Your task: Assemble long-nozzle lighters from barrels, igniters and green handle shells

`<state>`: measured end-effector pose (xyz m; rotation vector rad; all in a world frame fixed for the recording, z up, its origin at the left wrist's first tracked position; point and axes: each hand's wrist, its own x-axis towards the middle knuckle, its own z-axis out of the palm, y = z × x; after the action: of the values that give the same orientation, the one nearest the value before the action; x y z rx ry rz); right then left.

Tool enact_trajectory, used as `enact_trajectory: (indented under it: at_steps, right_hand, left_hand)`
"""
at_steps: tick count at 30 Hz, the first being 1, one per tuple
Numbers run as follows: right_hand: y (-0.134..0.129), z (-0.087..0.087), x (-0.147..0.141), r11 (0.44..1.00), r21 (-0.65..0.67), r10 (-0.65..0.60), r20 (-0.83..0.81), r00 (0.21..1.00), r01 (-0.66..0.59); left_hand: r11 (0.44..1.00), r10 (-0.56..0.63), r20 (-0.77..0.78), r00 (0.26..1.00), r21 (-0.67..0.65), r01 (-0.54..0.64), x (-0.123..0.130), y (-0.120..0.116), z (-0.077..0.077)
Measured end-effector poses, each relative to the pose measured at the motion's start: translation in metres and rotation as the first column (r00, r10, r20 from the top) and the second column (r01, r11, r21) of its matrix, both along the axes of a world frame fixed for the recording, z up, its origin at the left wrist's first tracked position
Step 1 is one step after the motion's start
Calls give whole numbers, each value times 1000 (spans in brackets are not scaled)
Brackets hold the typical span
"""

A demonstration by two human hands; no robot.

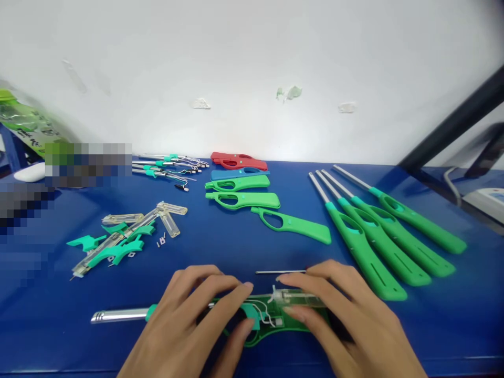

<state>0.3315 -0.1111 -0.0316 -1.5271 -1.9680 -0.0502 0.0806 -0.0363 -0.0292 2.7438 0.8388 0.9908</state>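
Note:
An opened green gas lighter shell (pixel 271 332) lies at the front of the table, its silver tube (pixel 122 315) pointing left. Inside it sit a teal trigger (pixel 253 315) and thin white wires. My left hand (pixel 192 315) bends over the tube end, with thumb and fingertips gripping the lighter by the trigger. In my right hand (pixel 350 310), a clear fuel tank (pixel 297 298) is pinched between thumb and fingers over the shell's handle part. A thin metal rod (pixel 277 272) lies just beyond; its right end is hidden by my right hand.
Several closed green lighters (pixel 366 257) lie at right. Loose shell halves, green (pixel 295 227), blue (pixel 236 174) and red (pixel 240 160), lie mid-table. At left are clear tanks (pixel 169 223), teal triggers (pixel 118 252) and wired tubes (pixel 161 164). A white wall (pixel 252 63) stands behind.

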Motion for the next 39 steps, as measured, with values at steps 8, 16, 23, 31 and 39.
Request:
enact_trajectory:
  at_steps: [8, 16, 23, 31, 39]
  right_hand:
    - [4, 5, -3, 999, -9, 31, -78, 996, -32]
    - [-1, -1, 1, 997, -60, 43, -53, 998, -46]
    - [-3, -4, 2, 996, -73, 45, -51, 998, -49]
    - [-4, -1, 1, 999, -47, 20, -41, 999, -22]
    - [-3, 2, 1, 994, -99, 37, -59, 998, -42]
  left_hand:
    - [995, -66, -1, 998, 72, 66, -4, 2, -3]
    - [1000, 5, -6, 1000, 17, -5, -6, -4, -11]
    - [999, 46, -84, 995, 31, -44, -8, 0, -6]
    - [999, 39, -73, 997, 23, -37, -8, 1, -4]
    - [997, 41, -39, 998, 69, -38, -6, -4, -6]
